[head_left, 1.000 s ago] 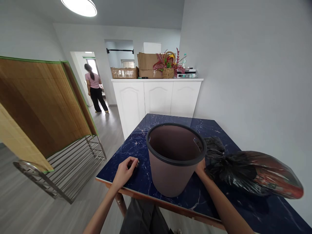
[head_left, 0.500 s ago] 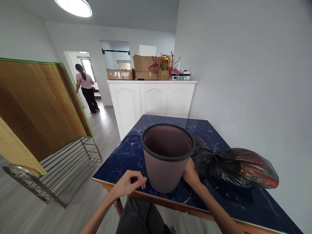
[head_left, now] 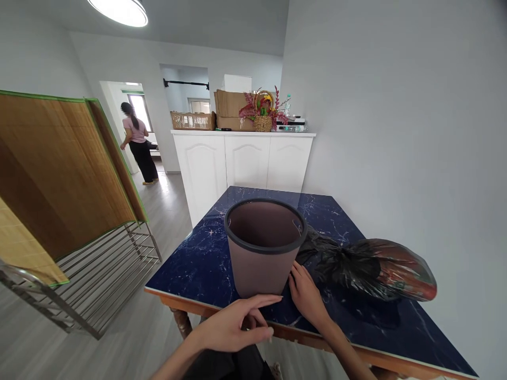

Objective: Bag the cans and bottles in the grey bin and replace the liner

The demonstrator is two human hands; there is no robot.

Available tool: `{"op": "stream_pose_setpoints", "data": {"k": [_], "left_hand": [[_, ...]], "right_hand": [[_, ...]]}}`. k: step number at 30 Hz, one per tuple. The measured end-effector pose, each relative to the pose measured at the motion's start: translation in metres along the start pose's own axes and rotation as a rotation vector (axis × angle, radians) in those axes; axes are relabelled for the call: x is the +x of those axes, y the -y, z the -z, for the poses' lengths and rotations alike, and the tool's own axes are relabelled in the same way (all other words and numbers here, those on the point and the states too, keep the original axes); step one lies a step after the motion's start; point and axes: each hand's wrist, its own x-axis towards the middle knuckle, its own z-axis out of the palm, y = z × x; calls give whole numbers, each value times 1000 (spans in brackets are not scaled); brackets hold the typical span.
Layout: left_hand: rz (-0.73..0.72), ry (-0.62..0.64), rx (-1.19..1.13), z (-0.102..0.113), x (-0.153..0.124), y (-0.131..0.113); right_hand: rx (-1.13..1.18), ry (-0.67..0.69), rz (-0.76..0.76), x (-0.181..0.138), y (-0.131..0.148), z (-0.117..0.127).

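A mauve plastic bin (head_left: 259, 264) with a dark rim stands empty and upright near the front edge of a dark blue marble table (head_left: 198, 264). To its right, a filled black rubbish bag (head_left: 380, 266) lies on its side, its gathered neck against the bin. My right hand (head_left: 307, 295) rests on the table with its fingers stretched against the bin's lower right side. In front of the bin, over the table's front edge, my left hand (head_left: 233, 330) hovers with its index finger extended to the right and nothing in it.
A bamboo mat (head_left: 59, 174) leans on a metal rack (head_left: 91, 285) at the left. White cabinets (head_left: 241, 163) at the back carry cardboard boxes and a flower basket (head_left: 263, 113). A person (head_left: 137, 142) stands in the far doorway. A white wall runs along the right.
My left hand lifted off the table's left part and swung right, in front of the bin. My right hand slid from behind the bin to its lower right side. The view has pulled back.
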Motion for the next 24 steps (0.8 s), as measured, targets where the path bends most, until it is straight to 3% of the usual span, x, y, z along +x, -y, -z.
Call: {"op": "stream_pose_setpoints", "data": {"k": [5, 8, 10, 13, 17, 20, 24], "left_hand": [[9, -255, 2, 6, 15, 11], [71, -413, 67, 8, 21, 23], [83, -491, 133, 7, 21, 29], [-10, -574, 213, 4, 16, 28], [-161, -519, 218, 5, 14, 10], [-207, -455, 192, 7, 16, -10], [-132, -528, 126, 6, 19, -32]], "right_hand": [[76, 83, -103, -15, 7, 9], [185, 182, -207, -26, 22, 29], [339, 277, -276, -33, 40, 51], [555, 409, -294, -40, 74, 94], [804, 595, -322, -44, 114, 147], [955, 537, -316, -44, 127, 168], [984, 307, -368, -38, 126, 166]]}}
